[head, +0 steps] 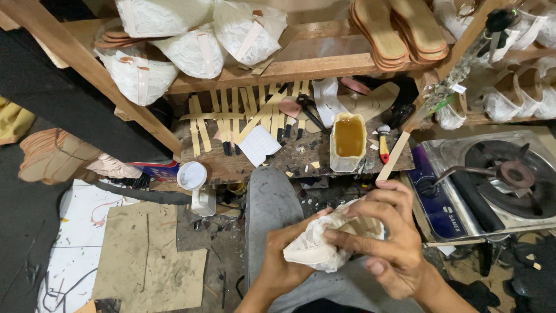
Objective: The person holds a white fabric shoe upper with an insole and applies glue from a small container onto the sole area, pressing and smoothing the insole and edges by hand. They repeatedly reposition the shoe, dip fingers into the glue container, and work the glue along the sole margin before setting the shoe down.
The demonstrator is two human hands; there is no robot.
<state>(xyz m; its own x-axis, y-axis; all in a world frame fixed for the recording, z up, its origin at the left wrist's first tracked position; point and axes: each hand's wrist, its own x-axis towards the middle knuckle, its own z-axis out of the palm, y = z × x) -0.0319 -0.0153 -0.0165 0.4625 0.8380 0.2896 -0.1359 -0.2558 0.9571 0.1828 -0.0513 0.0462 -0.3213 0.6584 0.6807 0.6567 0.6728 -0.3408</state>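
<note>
Over my grey trouser leg (271, 200), both hands hold a white lace shoe upper (315, 248) on a pale form. My left hand (284, 261) cups it from below and from the left, fingertips on its top. My right hand (385, 232) presses its fingers across the lace from the right, and a flat tan wooden stick (394, 155) juts up and away from between that hand's fingers. Part of the shoe piece is hidden under my right fingers.
A low wooden bench (231, 165) carries an open container of amber glue (348, 139), tan strips (231, 119), a folded white paper (259, 145) and scissors. A gas stove (498, 174) stands right. Shelves above hold lace uppers (191, 49) and stacked soles (399, 29). Cardboard (147, 255) lies on the floor.
</note>
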